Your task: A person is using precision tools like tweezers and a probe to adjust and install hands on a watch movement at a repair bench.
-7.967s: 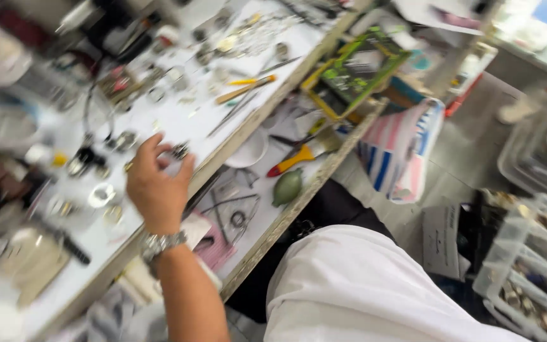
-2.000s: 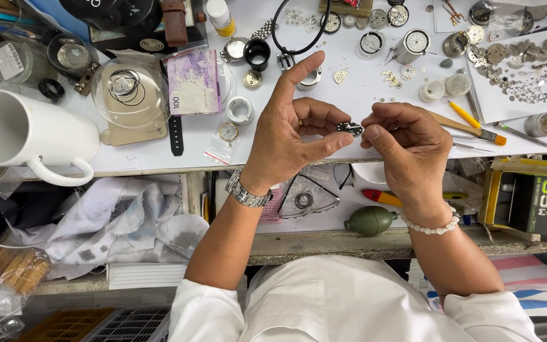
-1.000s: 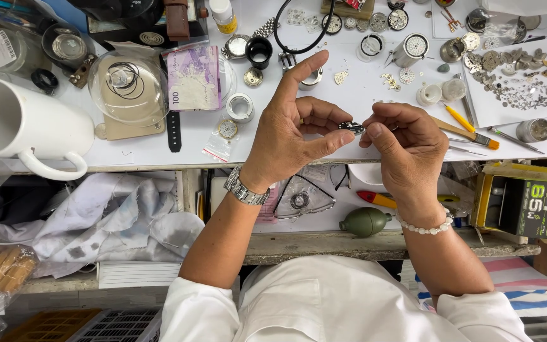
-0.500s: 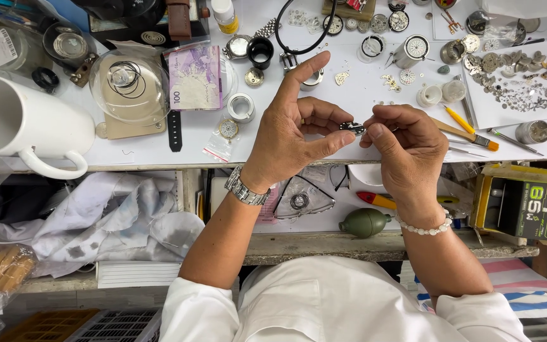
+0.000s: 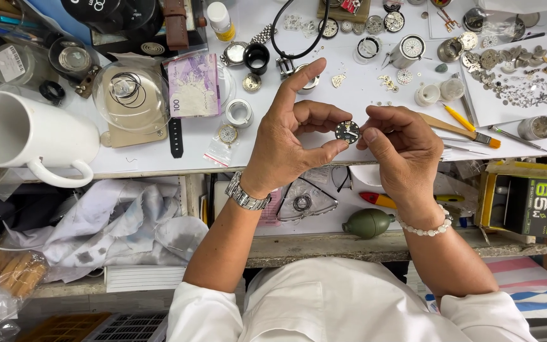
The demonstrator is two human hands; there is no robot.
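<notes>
At centre frame, our left hand (image 5: pixel 286 145) pinches a small round black watch dial (image 5: pixel 347 132) by its rim while our right hand (image 5: pixel 400 152) fingertips close on its edge. Above the white workbench (image 5: pixel 362 95), a light, edge-only grip seems wisest.

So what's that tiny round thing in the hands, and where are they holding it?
A small dark watch dial, pinched by its edge between the left hand thumb and fingers; the right hand fingertips touch its other side.

White mug (image 5: pixel 23 136), purple banknote (image 5: pixel 192 83) — black watch dial (image 5: pixel 347 132), olive-green blower (image 5: pixel 367 223).
</notes>
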